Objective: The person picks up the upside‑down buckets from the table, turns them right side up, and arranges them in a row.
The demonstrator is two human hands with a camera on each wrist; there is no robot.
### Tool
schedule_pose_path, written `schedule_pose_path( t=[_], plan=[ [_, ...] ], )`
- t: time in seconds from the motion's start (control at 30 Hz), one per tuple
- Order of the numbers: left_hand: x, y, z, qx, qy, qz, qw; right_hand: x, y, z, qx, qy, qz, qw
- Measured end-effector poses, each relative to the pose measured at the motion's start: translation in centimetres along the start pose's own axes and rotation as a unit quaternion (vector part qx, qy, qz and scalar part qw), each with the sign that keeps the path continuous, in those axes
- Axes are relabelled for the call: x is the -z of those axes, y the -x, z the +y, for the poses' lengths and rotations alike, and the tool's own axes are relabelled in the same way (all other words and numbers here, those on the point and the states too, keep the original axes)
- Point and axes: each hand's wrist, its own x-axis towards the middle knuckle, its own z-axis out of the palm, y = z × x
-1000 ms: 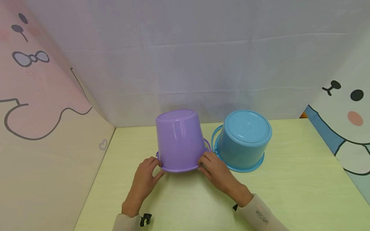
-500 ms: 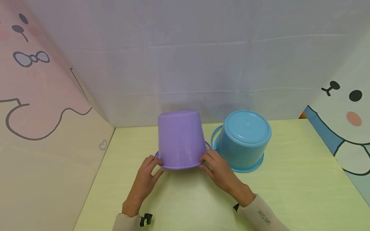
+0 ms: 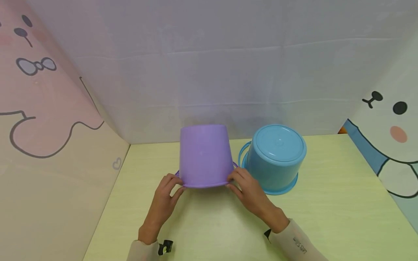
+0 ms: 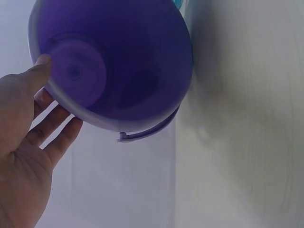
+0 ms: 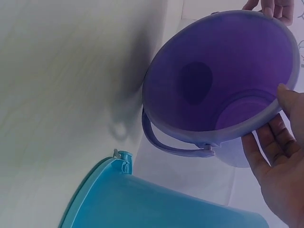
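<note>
A purple bucket is tilted bottom-up, its near rim raised off the table and its mouth facing down and toward me. My left hand pinches the near rim at the left, thumb on the inside and fingers outside, as the left wrist view shows on the bucket. At the right, my right hand pinches the same rim likewise. Inside, the purple bucket shows only its bare wall and base in the right wrist view. Its handle hangs toward the far side of the rim.
A blue bucket stands upside down on the table, just right of the purple one, with its handle at its left. The pale yellow table meets a white cloth wall behind. Printed panels flank both sides.
The purple bucket's near rim has risen and its base has tipped back out of sight from above. Both hands have moved slightly up with the rim. The blue bucket has stayed put.
</note>
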Motion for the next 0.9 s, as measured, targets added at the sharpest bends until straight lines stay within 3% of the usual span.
schedule_pose_path(
  t=[0.63, 0.9],
  plan=[
    [0.6, -1.1, 0.8, -0.007, 0.012, 0.026, 0.9996, 0.3, -0.6, -0.1, 0.017, -0.027, 0.058, 0.9978],
    [0.8, -1.4, 1.0, -0.009, 0.013, 0.039, 0.9991, 0.6, -0.9, -0.2, 0.019, -0.043, 0.064, 0.9968]
  ],
)
